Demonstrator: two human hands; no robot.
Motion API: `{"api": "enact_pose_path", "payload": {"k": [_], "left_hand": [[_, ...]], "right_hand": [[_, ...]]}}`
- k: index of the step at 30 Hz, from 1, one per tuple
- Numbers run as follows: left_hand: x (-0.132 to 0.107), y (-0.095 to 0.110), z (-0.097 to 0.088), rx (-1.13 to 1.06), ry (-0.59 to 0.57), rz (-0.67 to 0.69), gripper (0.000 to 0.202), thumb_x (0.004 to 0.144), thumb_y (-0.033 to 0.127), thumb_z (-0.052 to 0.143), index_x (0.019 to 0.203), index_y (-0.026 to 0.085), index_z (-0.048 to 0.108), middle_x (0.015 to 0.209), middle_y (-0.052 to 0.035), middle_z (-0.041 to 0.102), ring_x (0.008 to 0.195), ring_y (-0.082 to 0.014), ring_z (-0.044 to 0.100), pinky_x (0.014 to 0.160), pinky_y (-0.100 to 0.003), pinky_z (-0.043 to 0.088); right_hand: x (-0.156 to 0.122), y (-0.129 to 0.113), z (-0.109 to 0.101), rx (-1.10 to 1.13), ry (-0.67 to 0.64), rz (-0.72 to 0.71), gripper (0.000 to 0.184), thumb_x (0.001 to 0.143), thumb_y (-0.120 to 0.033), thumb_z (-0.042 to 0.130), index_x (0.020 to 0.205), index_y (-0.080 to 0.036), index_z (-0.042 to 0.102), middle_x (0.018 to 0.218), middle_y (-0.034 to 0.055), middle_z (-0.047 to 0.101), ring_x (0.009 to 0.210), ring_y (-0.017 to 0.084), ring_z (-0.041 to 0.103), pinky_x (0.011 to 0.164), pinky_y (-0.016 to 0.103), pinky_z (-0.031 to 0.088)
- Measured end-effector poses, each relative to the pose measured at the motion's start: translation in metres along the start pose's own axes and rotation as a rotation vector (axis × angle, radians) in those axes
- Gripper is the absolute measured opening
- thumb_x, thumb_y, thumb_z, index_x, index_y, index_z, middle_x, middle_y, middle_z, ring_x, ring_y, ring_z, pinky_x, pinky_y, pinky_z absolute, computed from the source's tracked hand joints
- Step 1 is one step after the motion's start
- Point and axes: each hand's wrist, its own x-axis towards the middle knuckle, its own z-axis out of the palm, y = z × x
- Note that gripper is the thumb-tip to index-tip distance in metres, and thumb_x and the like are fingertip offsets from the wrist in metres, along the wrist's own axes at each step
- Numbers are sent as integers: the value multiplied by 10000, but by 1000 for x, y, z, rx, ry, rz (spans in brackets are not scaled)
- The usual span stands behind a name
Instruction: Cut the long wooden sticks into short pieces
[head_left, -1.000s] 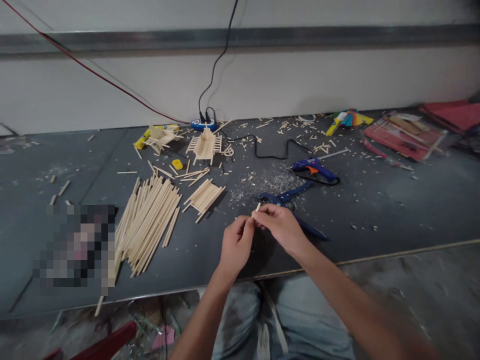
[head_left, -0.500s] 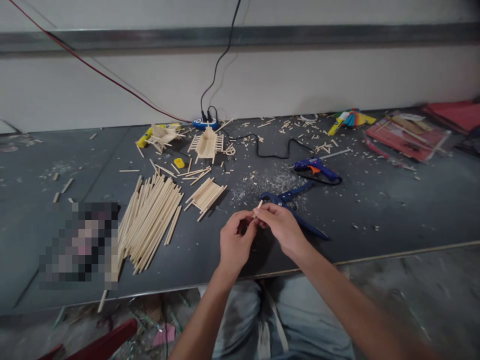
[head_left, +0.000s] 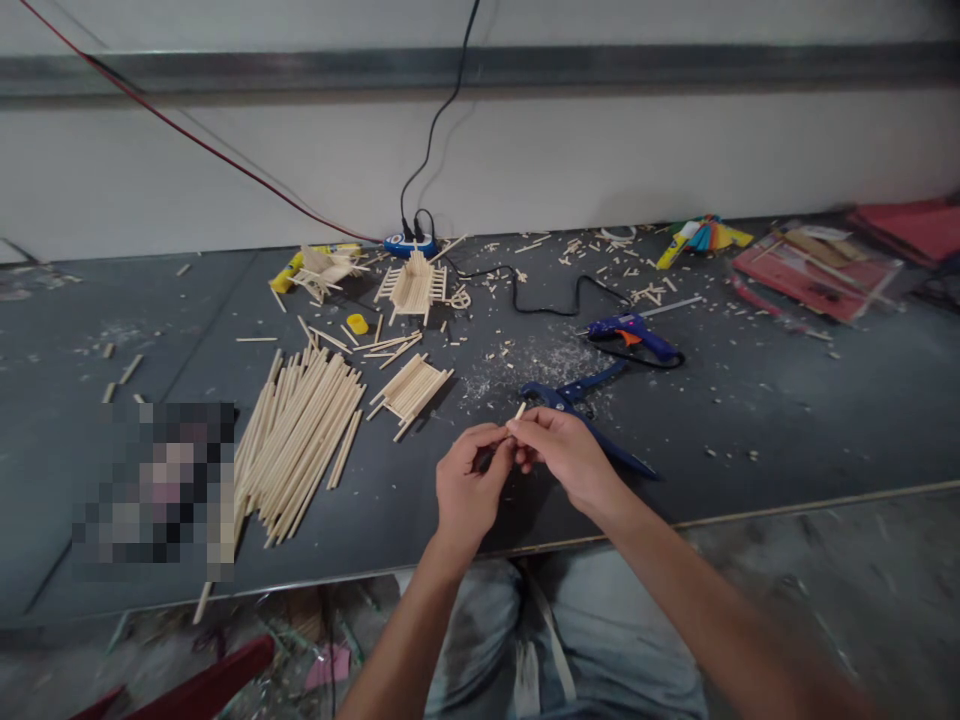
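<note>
My left hand [head_left: 469,485] and my right hand [head_left: 564,455] meet above the near edge of the dark table [head_left: 750,420]. Both pinch a short pale wooden stick piece [head_left: 518,411], whose tip pokes up between the fingertips. Just behind my right hand lie blue-handled cutters [head_left: 577,395]. A small raft of glued sticks [head_left: 411,388] lies to the left of my hands, beside a big pile of long wooden sticks [head_left: 300,440].
A blue glue gun [head_left: 630,333] with a black cord lies further back. Two stick models [head_left: 412,285] stand near a power strip [head_left: 409,245] by the wall. Coloured paper and red sheets [head_left: 814,262] lie at the far right. Stick offcuts litter the surface.
My hands have stayed in almost the same place, with the left fingers shifting slightly on the stick piece. The view has drifted a little.
</note>
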Motion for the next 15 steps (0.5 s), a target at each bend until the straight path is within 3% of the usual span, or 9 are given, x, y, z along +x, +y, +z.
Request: {"api": "enact_pose_path", "payload": {"k": [15], "left_hand": [[0, 2, -3, 37, -57, 29, 195, 780, 169, 551, 948, 200, 647, 908, -42, 666, 811, -130, 622, 730, -239, 497]], "right_hand": [[1, 1, -5, 55, -32, 12, 188, 699, -321, 616, 647, -148, 565, 514, -27, 538, 451, 76, 490, 462, 215, 430]]}}
